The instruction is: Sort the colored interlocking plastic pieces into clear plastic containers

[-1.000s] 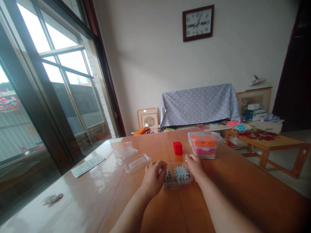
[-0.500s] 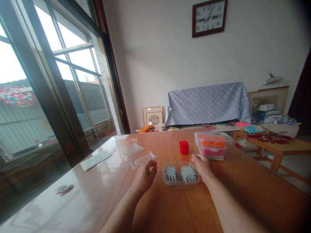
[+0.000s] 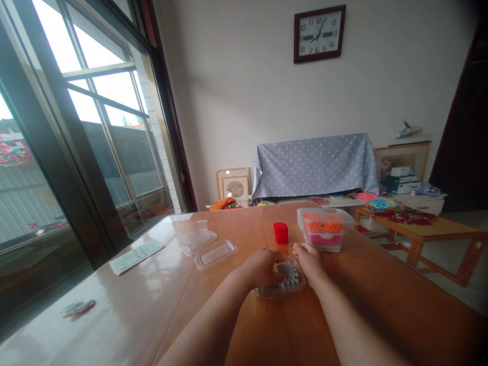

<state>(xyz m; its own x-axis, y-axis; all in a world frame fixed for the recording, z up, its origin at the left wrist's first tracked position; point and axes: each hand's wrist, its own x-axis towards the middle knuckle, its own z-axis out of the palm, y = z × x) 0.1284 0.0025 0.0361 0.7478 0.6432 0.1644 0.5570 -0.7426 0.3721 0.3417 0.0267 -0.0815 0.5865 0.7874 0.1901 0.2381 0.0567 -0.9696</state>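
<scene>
My left hand (image 3: 265,268) reaches over a clear plastic tray (image 3: 280,293) with thumb and fingers apart. It covers the left side of the tray, so the grey toothed pieces there are mostly hidden. Other grey toothed pieces (image 3: 290,272) show in the right half, close to the left fingertips. Beside the tray's right rim, my right hand (image 3: 309,259) is closed with curled fingers; whether anything is inside them cannot be made out. Behind the tray stands a red block of toothed pieces (image 3: 281,233).
A clear box (image 3: 324,239) with orange and pink pieces stands at the right rear. Clear lids (image 3: 216,254) lie left of the tray. Farther left are a printed sheet (image 3: 137,256) and a small plastic-looking bundle (image 3: 79,308). A window flanks the wooden table (image 3: 263,330).
My left hand has moved right, from beside the tray to over its left half, and its fingers have spread. My right hand stays closed by the tray's right side. The view has shifted slightly.
</scene>
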